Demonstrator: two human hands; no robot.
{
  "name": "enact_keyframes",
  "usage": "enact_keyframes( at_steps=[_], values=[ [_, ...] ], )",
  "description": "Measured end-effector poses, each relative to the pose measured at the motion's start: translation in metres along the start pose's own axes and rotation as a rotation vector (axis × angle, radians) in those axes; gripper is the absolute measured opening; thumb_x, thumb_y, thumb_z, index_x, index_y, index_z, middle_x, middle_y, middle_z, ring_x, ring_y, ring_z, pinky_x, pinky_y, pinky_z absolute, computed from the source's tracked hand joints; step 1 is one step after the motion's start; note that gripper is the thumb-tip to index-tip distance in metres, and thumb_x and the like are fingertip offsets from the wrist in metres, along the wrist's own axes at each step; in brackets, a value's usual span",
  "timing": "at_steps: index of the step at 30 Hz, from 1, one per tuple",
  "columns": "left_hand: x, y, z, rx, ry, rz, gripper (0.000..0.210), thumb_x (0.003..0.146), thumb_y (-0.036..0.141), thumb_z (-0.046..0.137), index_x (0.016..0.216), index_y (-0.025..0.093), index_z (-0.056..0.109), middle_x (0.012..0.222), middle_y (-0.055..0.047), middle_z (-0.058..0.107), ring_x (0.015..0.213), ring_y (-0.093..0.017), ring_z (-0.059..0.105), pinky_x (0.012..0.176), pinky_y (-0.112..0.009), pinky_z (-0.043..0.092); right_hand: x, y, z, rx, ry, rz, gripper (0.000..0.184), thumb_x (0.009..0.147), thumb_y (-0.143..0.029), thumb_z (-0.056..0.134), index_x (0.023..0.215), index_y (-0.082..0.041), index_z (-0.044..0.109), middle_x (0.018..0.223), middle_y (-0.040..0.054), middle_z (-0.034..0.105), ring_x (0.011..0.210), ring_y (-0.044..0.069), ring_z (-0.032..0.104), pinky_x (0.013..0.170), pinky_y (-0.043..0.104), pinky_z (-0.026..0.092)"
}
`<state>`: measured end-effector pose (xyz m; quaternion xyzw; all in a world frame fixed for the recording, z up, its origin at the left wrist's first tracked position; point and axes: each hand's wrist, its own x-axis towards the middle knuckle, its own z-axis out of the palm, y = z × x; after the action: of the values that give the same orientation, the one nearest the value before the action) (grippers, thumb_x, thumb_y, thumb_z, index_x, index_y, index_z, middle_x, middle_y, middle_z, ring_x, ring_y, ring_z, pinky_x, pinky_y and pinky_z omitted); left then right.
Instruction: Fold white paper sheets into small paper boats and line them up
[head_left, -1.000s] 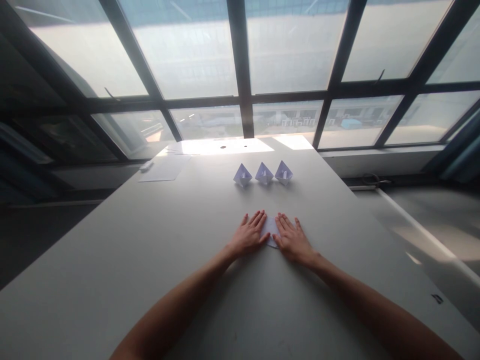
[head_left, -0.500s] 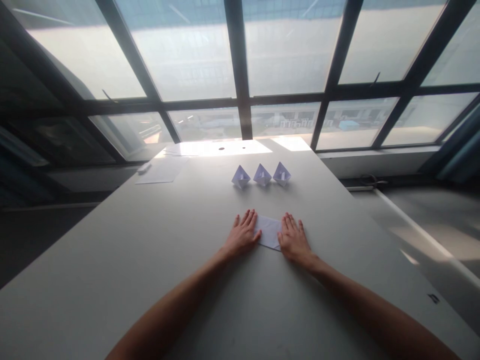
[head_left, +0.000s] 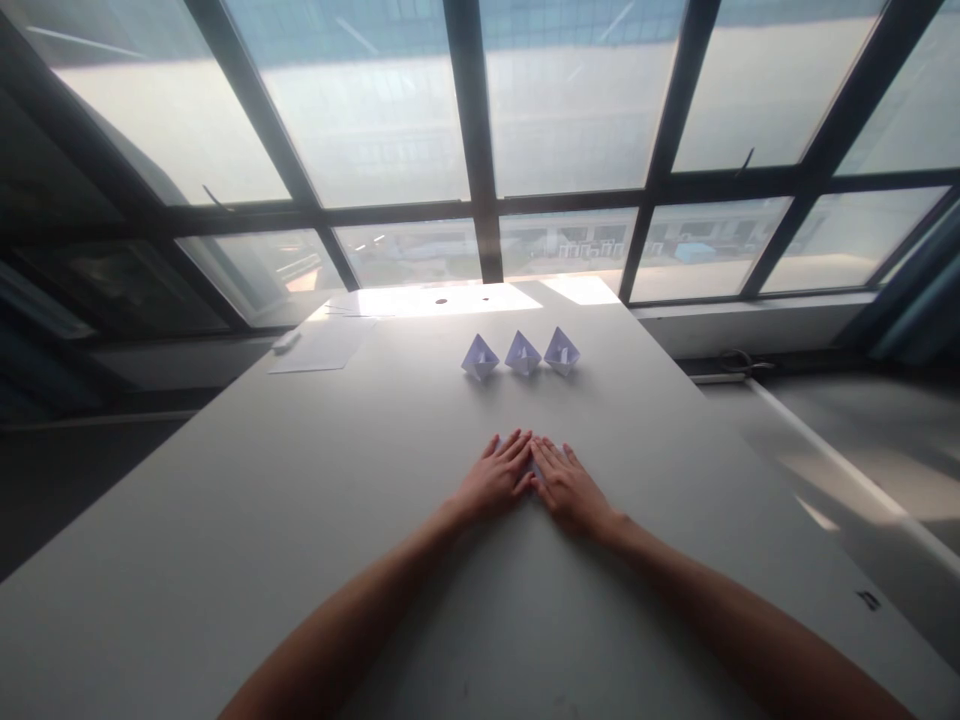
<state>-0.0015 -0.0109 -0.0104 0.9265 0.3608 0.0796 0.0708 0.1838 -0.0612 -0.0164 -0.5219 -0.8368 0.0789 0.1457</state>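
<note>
My left hand [head_left: 495, 478] and my right hand [head_left: 570, 486] lie flat with fingers stretched out, their fingertips meeting over a folded white paper [head_left: 536, 468]. Almost all of the paper is hidden beneath them; only a small patch shows between the fingers and thumbs. Beyond the hands, three white paper boats stand side by side: a left boat [head_left: 480, 360], a middle boat [head_left: 523, 356] and a right boat [head_left: 562, 353]. Neither hand touches a boat.
The white table [head_left: 360, 470] reaches to a wall of dark-framed windows [head_left: 486, 235]. Flat white sheets [head_left: 319, 350] lie at its far left with a small white object [head_left: 286, 342] on them. A cable [head_left: 739, 360] lies beyond the table's right edge.
My right hand has slid left across the folded paper until its fingers meet my left hand's. The paper between them is now mostly covered. The boats stay put.
</note>
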Motion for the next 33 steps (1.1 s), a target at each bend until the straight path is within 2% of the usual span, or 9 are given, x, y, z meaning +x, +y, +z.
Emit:
enact_keyframes(
  at_steps=[7, 13, 20, 22, 25, 28, 33],
  values=[
    [0.001, -0.003, 0.005, 0.03, 0.014, -0.015, 0.061, 0.1, 0.043, 0.034, 0.155, 0.022, 0.021, 0.16, -0.007, 0.023, 0.149, -0.02, 0.017, 0.121, -0.045, 0.011, -0.001, 0.0, 0.005, -0.061, -0.001, 0.043, 0.058, 0.1, -0.034, 0.025, 0.152, -0.006, 0.028, 0.159, 0.0132, 0.024, 0.148, 0.022, 0.017, 0.12, 0.046, 0.012],
    [0.001, -0.002, 0.005, 0.033, 0.007, -0.04, 0.061, 0.099, 0.043, 0.036, 0.155, 0.021, 0.023, 0.16, -0.008, 0.024, 0.149, -0.022, 0.017, 0.121, -0.046, 0.01, -0.003, 0.001, 0.003, -0.07, 0.002, 0.151, 0.059, 0.099, -0.033, 0.028, 0.152, -0.006, 0.028, 0.158, 0.0149, 0.022, 0.148, 0.023, 0.016, 0.119, 0.05, 0.009],
    [0.0, -0.003, 0.004, 0.03, 0.02, -0.03, 0.062, 0.1, 0.046, 0.033, 0.155, 0.021, 0.022, 0.16, -0.007, 0.023, 0.149, -0.022, 0.015, 0.121, -0.046, 0.01, 0.0, 0.009, 0.001, 0.012, -0.076, 0.227, 0.064, 0.098, -0.041, 0.031, 0.152, -0.007, 0.028, 0.16, 0.0142, 0.019, 0.149, 0.025, 0.013, 0.119, 0.053, 0.007],
    [0.0, -0.003, 0.004, 0.032, 0.009, -0.031, 0.062, 0.1, 0.046, 0.033, 0.155, 0.021, 0.021, 0.16, -0.006, 0.022, 0.149, -0.022, 0.014, 0.121, -0.046, 0.01, 0.001, 0.01, 0.001, 0.04, -0.066, 0.236, 0.061, 0.098, -0.038, 0.03, 0.151, -0.008, 0.03, 0.159, 0.0137, 0.022, 0.149, 0.024, 0.015, 0.119, 0.051, 0.008],
    [0.0, -0.004, 0.003, 0.03, -0.012, -0.019, 0.062, 0.1, 0.047, 0.033, 0.156, 0.022, 0.02, 0.161, -0.005, 0.02, 0.15, -0.023, 0.012, 0.12, -0.048, 0.01, 0.002, 0.011, -0.001, 0.067, 0.01, 0.204, 0.057, 0.098, -0.029, 0.027, 0.15, -0.007, 0.033, 0.158, 0.012, 0.026, 0.149, 0.02, 0.015, 0.12, 0.046, 0.008],
    [0.0, -0.003, 0.001, 0.023, -0.029, 0.009, 0.061, 0.101, 0.047, 0.031, 0.156, 0.026, 0.017, 0.161, -0.003, 0.02, 0.15, -0.023, 0.01, 0.12, -0.05, 0.009, 0.003, 0.008, -0.003, 0.074, 0.061, 0.112, 0.057, 0.097, -0.024, 0.027, 0.152, -0.007, 0.029, 0.159, 0.0103, 0.025, 0.149, 0.018, 0.013, 0.121, 0.042, 0.009],
    [0.0, -0.001, -0.001, 0.013, -0.01, 0.023, 0.061, 0.101, 0.049, 0.031, 0.156, 0.029, 0.014, 0.16, -0.003, 0.022, 0.15, -0.022, 0.011, 0.12, -0.05, 0.009, 0.002, 0.005, 0.0, 0.022, -0.018, 0.051, 0.06, 0.097, -0.028, 0.032, 0.152, -0.007, 0.026, 0.159, 0.0123, 0.023, 0.148, 0.021, 0.015, 0.12, 0.046, 0.01]
  ],
)
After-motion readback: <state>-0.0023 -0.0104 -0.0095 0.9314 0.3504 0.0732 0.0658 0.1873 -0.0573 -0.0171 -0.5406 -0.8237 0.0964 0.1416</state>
